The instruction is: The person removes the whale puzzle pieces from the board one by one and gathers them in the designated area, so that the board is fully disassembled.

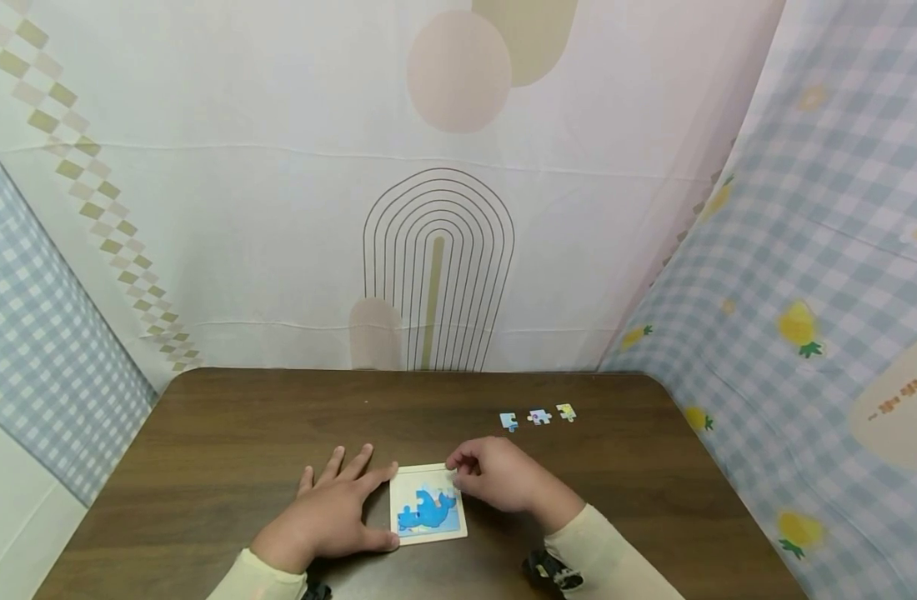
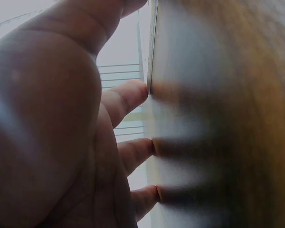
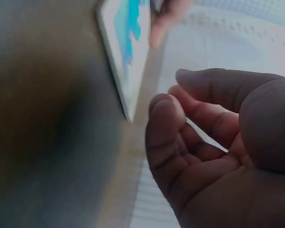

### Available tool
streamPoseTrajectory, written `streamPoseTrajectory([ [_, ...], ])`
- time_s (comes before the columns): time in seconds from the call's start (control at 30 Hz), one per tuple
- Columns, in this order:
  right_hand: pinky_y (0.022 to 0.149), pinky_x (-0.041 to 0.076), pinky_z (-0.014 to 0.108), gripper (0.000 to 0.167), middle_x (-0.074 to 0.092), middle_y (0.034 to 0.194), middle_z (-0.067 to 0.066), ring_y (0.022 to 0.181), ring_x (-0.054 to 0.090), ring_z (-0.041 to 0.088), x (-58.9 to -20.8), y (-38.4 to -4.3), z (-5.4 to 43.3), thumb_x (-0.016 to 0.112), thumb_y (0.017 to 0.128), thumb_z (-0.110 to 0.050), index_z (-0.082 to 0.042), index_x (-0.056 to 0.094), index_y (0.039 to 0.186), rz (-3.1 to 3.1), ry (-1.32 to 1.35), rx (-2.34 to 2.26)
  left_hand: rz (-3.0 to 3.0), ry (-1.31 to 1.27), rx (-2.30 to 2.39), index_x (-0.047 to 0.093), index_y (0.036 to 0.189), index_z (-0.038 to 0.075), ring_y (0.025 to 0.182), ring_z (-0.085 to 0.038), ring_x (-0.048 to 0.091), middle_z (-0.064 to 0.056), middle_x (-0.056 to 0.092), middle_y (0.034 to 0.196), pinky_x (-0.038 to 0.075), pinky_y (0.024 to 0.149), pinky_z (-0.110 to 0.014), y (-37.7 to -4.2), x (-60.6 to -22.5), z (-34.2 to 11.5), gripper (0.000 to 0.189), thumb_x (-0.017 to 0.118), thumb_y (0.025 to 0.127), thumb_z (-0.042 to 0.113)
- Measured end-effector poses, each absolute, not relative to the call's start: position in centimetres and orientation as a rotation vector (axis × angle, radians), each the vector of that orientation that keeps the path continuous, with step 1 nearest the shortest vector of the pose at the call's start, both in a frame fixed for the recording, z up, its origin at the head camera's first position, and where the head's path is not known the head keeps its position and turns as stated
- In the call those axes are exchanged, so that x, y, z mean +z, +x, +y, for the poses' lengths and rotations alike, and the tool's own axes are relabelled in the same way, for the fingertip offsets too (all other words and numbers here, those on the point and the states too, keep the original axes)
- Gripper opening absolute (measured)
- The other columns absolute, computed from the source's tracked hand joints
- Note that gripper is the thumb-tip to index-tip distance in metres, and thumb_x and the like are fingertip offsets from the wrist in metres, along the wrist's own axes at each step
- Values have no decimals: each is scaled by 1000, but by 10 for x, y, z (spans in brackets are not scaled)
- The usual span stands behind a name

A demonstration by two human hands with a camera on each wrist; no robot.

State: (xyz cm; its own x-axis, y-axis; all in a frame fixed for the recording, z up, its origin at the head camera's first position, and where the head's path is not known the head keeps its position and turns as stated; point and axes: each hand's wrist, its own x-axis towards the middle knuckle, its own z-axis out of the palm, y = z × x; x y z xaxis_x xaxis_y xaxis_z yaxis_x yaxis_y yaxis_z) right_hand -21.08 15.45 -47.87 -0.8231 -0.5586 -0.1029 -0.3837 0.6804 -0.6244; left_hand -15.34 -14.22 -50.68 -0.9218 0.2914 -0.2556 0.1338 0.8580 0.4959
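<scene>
A small square jigsaw puzzle with a pale wooden frame [image 1: 433,540] lies near the front of the table, partly filled with blue animal picture pieces [image 1: 432,510]. My left hand [image 1: 329,512] spreads its fingers beside it, the thumb at the lower left corner and the index finger at the upper left. In the left wrist view, fingertips [image 2: 140,90] meet the frame's edge and the tabletop. Over the upper right corner hovers my right hand [image 1: 499,475], fingers loosely bent. The right wrist view shows its thumb [image 3: 213,85] apart from the index finger, nothing visible between.
Three loose puzzle pieces lie in a row behind the right hand: a blue one [image 1: 508,422], a lilac one [image 1: 539,417] and a yellowish one [image 1: 566,412]. The dark wooden table [image 1: 278,408] ends at a patterned curtain [image 1: 278,250].
</scene>
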Motion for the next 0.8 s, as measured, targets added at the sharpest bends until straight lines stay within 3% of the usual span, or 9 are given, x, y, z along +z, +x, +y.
streamPoseTrajectory([
  [0.3,77,54,19,17,70,84,-15,76,59,-6,-493,-199,125,83,100,-11,-8,84,117,2613,-870,-778,2699,327,691,51,170,41,172,-58,14,-11,27,188,10,123,-94,-153,-506,-143,105,90,80,76],
  [0.8,62,46,19,30,58,70,-16,60,50,-3,-494,-195,106,85,101,-24,-9,84,127,2671,-869,-600,2708,330,693,51,170,40,172,-57,14,-11,27,188,10,123,-94,-152,-506,-143,105,91,80,76],
])
